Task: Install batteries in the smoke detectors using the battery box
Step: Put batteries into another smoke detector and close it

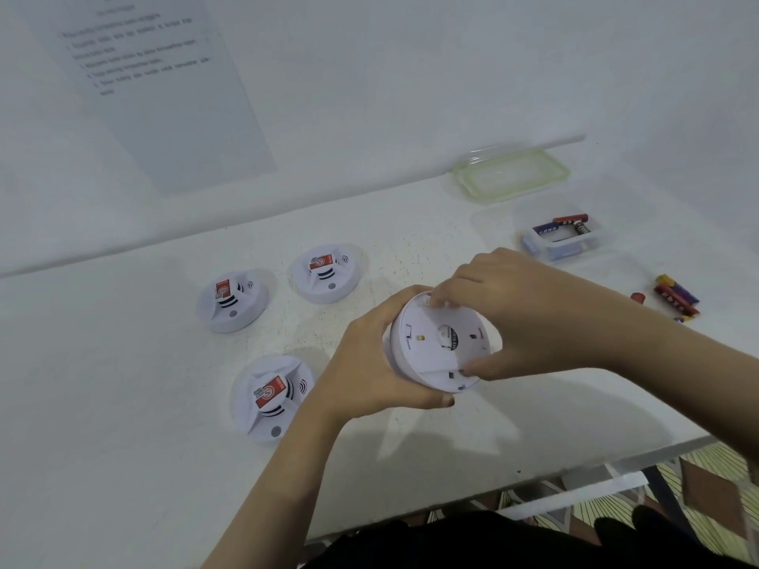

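No word can be read anywhere. The white printed sheet of paper [164, 88] on the wall carries a heading and several numbered lines, all too blurred to make out. Each of the three white round smoke detectors [232, 299] lying on the worktop bears a red label [224, 288] with a white circular emblem and a small code patch, with a black sound-wave sign [249, 286] beside it. The upturned white smoke detector [443, 347] shows a dark strip of illegible marks. The red and blue batteries [562, 232] in the clear plastic box [603, 240] carry unreadable white lettering.
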